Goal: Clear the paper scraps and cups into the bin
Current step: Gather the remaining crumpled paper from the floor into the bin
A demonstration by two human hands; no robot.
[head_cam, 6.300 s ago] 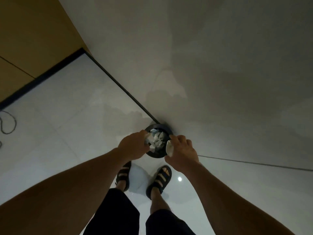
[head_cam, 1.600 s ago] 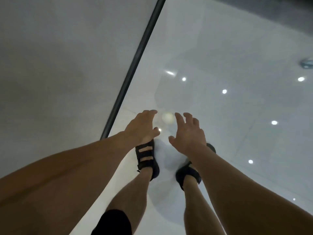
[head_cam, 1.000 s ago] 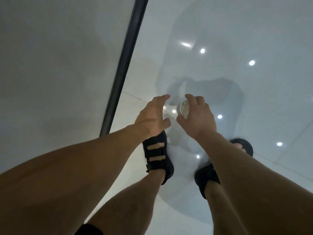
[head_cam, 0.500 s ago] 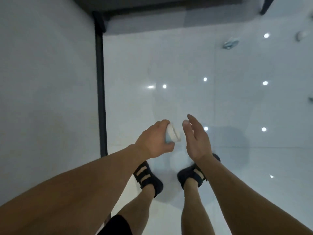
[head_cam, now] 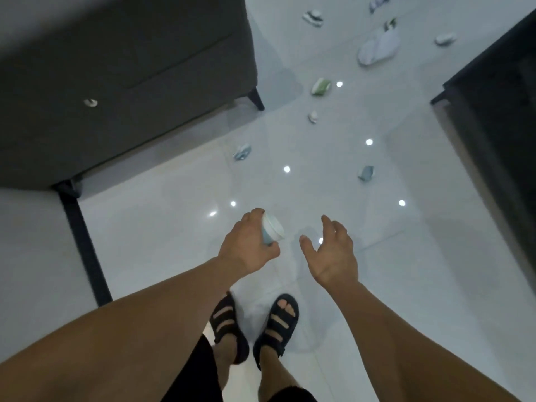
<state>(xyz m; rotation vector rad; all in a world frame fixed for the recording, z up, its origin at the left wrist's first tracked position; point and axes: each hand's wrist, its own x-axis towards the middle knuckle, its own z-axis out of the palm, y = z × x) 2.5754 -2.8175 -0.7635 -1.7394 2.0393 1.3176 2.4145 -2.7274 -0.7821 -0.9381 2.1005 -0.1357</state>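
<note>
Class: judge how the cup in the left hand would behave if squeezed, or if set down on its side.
The cup looks thin-walled, so it probably dents under a hard squeeze. The left hand carries it with fingers alone, suggesting it is light. Being round, it would likely roll on the glossy floor.

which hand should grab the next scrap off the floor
Probably the right hand: it is open and empty, while the left hand is closed around a cup. Scraps like the blue one lie ahead.

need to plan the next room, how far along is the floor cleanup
Nothing visibly finished here; the bin is out of view. In hand: a cup gripped by the left hand; the right hand is open, empty. Left: scraps on the floor, like the green one.
</note>
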